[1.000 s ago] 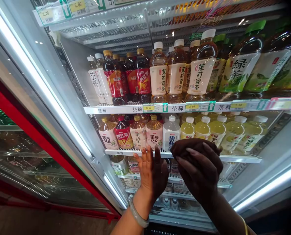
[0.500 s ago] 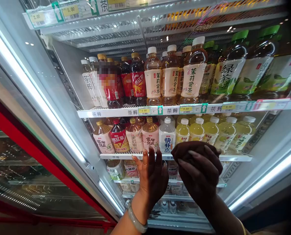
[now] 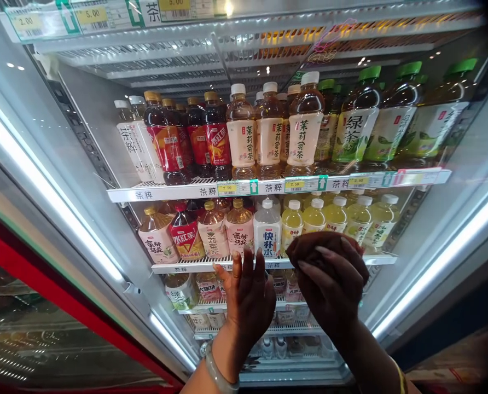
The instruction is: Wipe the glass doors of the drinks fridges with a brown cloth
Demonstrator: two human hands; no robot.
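**Mia:** What is the person doing at the fridge?

**Ben:** Both hands are up at the lower shelf (image 3: 186, 267), the one with the small bottles. The left hand (image 3: 250, 298) is flat, with its fingers straight and close together. The fingertips touch the front edge of that shelf, just under the white bottle (image 3: 267, 235).

**Mia:** And the other hand?

**Ben:** The right hand (image 3: 334, 290) has its fingers curled over a dark cloth (image 3: 309, 246). It holds the cloth bunched against the shelf edge, right below the yellow bottles (image 3: 313, 216).

**Mia:** Did anything change from a moment ago?

**Ben:** Not much. The head turned a bit, so more of the fridge's right side shows now. The left hand slid a little to the right along the edge. It was under the pink peach bottle (image 3: 239, 232) before, and now it is nearer the white one. The cloth has stayed under the yellow bottles.

**Mia:** So what does that mean?

**Ben:** The hands look busy with this same bit of shelf edge. No bottle has been moved. The big bottles on the upper shelf (image 3: 166, 192) stand just as they did.

**Mia:** Is the person wearing something?

**Ben:** Yes, a pale bracelet (image 3: 217, 372) on the left wrist.
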